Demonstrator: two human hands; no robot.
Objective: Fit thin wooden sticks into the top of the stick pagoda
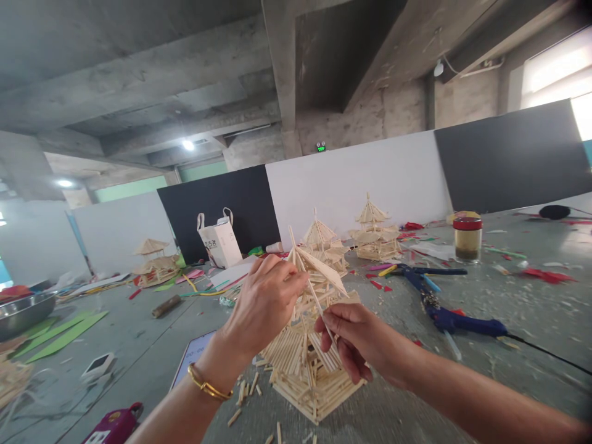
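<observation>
Sticks glued into a tiered pagoda (305, 345) stand on the grey surface (485, 382) right in front of the person, its wide base flat down and its peaked roof between both hands. The left hand (263, 305) is closed in a pinch on the roof's upper edge near the spire, fingertips together on the thin slats. The right hand (358, 342) is pinched shut on a single loose stick (324, 314), held slanting against the roof's underside. I judge the pagoda very light and stiff only in the mass: each slat is brittle, and the glued joints would likely give under a squeeze or a twist. The roof overhangs and the spire look the weakest parts, so a firm grip there seems unwise; the layered base, thick and square-stacked, looks like the soundest place to take hold, with both hands under or around its sides. The stick itself is slight and smooth and could slip or snap if pressed hard. Loose offcuts (245, 391) lie by the base. Further back stand two more pagodas (374, 231) near the white partition, a blue glue gun (456, 320) with its cord to the right, a red-lidded jar (467, 239), and a phone (192, 364) by the left wrist.
</observation>
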